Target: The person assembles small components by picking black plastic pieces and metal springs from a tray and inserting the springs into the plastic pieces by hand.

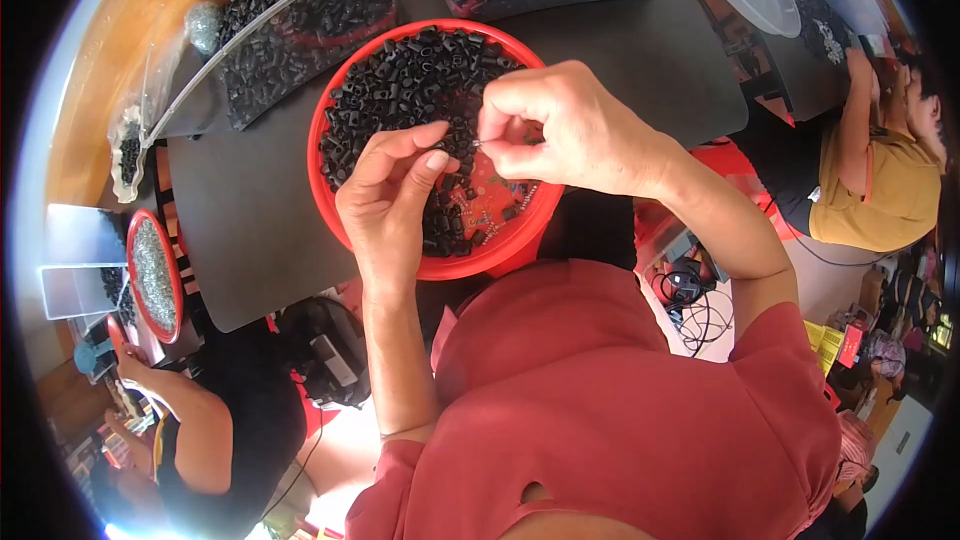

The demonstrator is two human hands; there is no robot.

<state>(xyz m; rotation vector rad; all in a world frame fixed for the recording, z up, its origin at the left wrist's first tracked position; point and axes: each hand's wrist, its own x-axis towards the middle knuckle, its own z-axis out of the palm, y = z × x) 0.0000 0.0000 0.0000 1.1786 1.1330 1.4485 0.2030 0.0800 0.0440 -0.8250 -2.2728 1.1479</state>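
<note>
Metal piece point(477, 143), tiny, pinched by the right hand point(575, 130) above a red basin point(460, 268) of black parts point(400, 80). Left hand point(385, 190) faces it, fingertips narrowly apart, contents unclear; beyond the basin, a clear bin point(300, 65) stands on the desk point(250, 230)

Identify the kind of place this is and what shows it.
Likely a small-parts assembly workshop: red basin of small black pieces, clear bin full of similar ones, and co-workers to the left and right.
</note>
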